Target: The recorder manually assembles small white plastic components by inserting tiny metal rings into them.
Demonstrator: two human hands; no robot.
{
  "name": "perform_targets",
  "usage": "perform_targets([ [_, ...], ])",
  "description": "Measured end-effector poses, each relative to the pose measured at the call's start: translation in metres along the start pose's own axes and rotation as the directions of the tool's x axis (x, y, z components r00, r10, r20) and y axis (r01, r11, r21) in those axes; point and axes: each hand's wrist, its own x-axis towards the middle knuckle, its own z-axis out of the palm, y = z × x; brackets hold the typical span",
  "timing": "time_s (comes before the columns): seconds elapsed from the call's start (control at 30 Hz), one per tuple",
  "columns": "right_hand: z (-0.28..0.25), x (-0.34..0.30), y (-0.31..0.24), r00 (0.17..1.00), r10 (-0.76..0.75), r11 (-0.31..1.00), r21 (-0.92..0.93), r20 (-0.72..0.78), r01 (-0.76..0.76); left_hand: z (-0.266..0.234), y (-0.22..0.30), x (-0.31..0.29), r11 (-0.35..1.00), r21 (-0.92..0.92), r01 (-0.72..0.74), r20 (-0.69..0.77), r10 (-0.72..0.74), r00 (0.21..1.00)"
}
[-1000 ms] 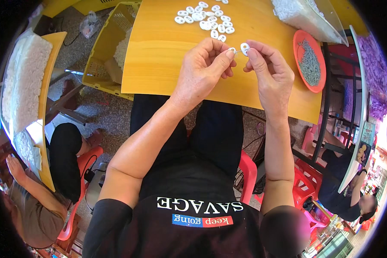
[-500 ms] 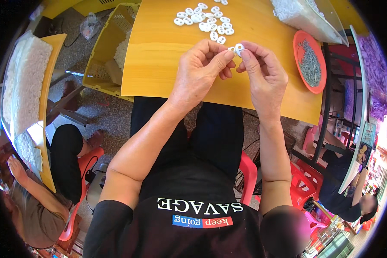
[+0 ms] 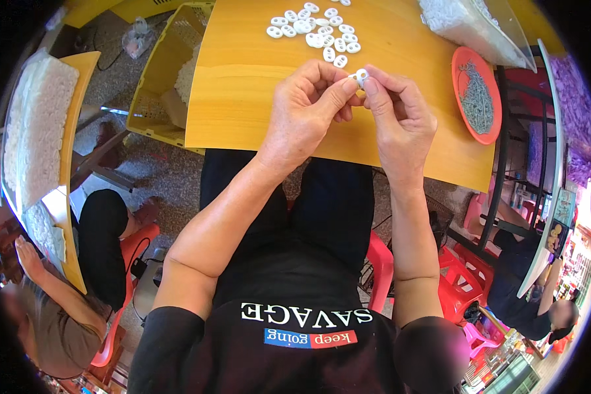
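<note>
Over the near half of the yellow table (image 3: 243, 98), my two hands meet at their fingertips. A small white oval plastic piece with holes (image 3: 362, 73) is pinched between the thumb and fingers of my right hand (image 3: 404, 115). My left hand (image 3: 302, 108) pinches a second small white piece, mostly covered by its fingers, right against the first. How the two pieces are joined, if at all, is hidden. Beyond the hands lie several loose white two-holed pieces (image 3: 329, 54) in a scattered heap.
An orange-red plate (image 3: 458, 79) of small metal screws or pins (image 3: 477, 105) lies to the right. Behind it stands a clear bin of white pieces (image 3: 463, 23). A yellow crate (image 3: 152, 98) is left of the table. Other people sit at far left and far right.
The right-hand piece has shifted left and down against the left-hand one, so the two now overlap. Both hands keep their pinch. The loose pieces lie as before.
</note>
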Motion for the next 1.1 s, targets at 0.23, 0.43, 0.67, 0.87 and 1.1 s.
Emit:
perform_targets([
  [0.23, 0.000, 0.000, 0.006, 0.995, 0.102, 0.982, 0.159, -0.021, -0.097, -0.001, -0.002, 0.002, 1.000, 0.022, 0.009, 0.030, -0.010, 1.000],
  [0.43, -0.010, -0.002, -0.006, 0.963, 0.249, 0.842, 0.469, 0.099, -0.266, 0.009, 0.009, -0.010, 0.991, 0.086, -0.102, 0.055, 0.098, 0.994],
  [0.67, 0.002, -0.013, -0.022, 0.915, 0.299, 0.673, 0.620, 0.273, -0.404, 0.000, 0.016, -0.021, 0.948, 0.122, -0.294, 0.248, 0.258, 0.934],
  [0.87, 0.025, -0.025, -0.034, 0.938, 0.218, 0.660, 0.667, 0.269, -0.345, -0.005, 0.017, -0.028, 0.940, -0.043, -0.338, 0.225, 0.339, 0.913],
  [1.1, 0.058, -0.015, -0.035, 0.937, 0.139, 0.589, 0.733, 0.321, -0.339, -0.027, 0.032, -0.022, 0.909, -0.127, -0.397, 0.175, 0.414, 0.893],
])
